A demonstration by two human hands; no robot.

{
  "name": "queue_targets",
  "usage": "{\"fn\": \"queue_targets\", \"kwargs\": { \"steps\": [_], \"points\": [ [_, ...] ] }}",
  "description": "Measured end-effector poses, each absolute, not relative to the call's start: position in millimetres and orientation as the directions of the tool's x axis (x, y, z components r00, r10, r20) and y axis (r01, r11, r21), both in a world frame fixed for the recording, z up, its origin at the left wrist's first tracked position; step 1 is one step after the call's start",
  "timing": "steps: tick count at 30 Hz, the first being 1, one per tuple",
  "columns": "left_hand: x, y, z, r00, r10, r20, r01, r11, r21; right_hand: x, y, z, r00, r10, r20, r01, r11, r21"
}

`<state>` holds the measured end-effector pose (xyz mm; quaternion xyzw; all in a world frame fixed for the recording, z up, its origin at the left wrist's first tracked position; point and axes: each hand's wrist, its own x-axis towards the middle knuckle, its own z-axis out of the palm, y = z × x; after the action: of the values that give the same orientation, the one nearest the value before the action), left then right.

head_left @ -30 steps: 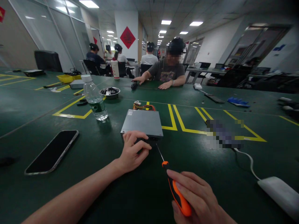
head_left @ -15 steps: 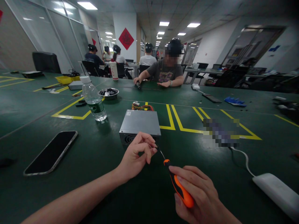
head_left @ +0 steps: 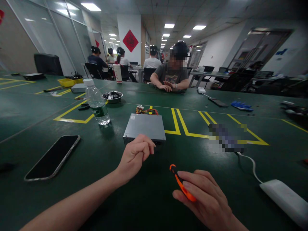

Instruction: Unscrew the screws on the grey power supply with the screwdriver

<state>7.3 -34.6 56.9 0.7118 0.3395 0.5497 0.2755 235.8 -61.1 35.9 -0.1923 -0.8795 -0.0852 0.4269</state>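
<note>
One metal box [head_left: 145,125] lies beyond the right hand [head_left: 207,196], which pinches a screwdriver [head_left: 181,184].

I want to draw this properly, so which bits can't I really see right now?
All in the head view:
Metal box: its front is partly covered by the left hand.
Screwdriver: its grip is partly behind the right hand.
Pixelated thing: blocky squares hide it.
White block: cut off by the right edge.
Metal bowl: its contents are too small.

Lit ceiling panels [head_left: 91,7], white pillar [head_left: 129,22], glass partition [head_left: 40,29] left.
</note>
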Motion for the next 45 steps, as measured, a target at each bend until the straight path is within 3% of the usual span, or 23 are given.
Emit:
{"fn": "queue_targets", "kwargs": {
  "steps": [5, 8, 13, 15, 20, 23, 39, 45],
  "points": [
    [0.9, -26.6, 61.9, 0.02, 0.719, 0.695, 0.292, -0.669, 0.683, 239.5, -62.7, 35.0, -0.581, 0.21, 0.787, 0.411, 0.91, 0.06],
    [0.9, -24.4, 61.6, -0.078, 0.746, 0.661, 0.337, -0.604, 0.722, 246.6, -64.6, 31.9, -0.599, 0.189, 0.778, 0.432, 0.895, 0.114],
    [0.7, -22.8, 57.6, -0.057, 0.79, 0.611, 0.463, -0.521, 0.717, 252.5, -62.7, 29.2, -0.609, 0.159, 0.777, 0.449, 0.877, 0.173],
    [-0.8, -20.8, 53.9, 0.001, 0.761, 0.649, 0.571, -0.533, 0.624, 252.7, -60.6, 29.3, -0.614, 0.161, 0.772, 0.459, 0.869, 0.184],
    [-3.5, -14.2, 39.9, 0.295, 0.688, 0.663, 0.816, -0.542, 0.199, 252.1, -57.4, 29.8, -0.616, 0.161, 0.771, 0.463, 0.866, 0.19],
    [-3.9, -11.5, 33.7, 0.332, 0.688, 0.645, 0.853, -0.511, 0.107, 252.2, -57.8, 29.9, -0.61, 0.16, 0.776, 0.469, 0.862, 0.192],
    [-11.8, -3.8, 25.6, 0.381, 0.687, 0.619, 0.865, -0.501, 0.024, 255.6, -59.0, 27.7, -0.624, 0.158, 0.765, 0.458, 0.867, 0.195],
    [-11.9, -3.0, 22.6, 0.376, 0.676, 0.634, 0.86, -0.509, 0.032, 249.9, -62.2, 34.5, -0.652, 0.11, 0.75, 0.443, 0.858, 0.259]
  ]
}}
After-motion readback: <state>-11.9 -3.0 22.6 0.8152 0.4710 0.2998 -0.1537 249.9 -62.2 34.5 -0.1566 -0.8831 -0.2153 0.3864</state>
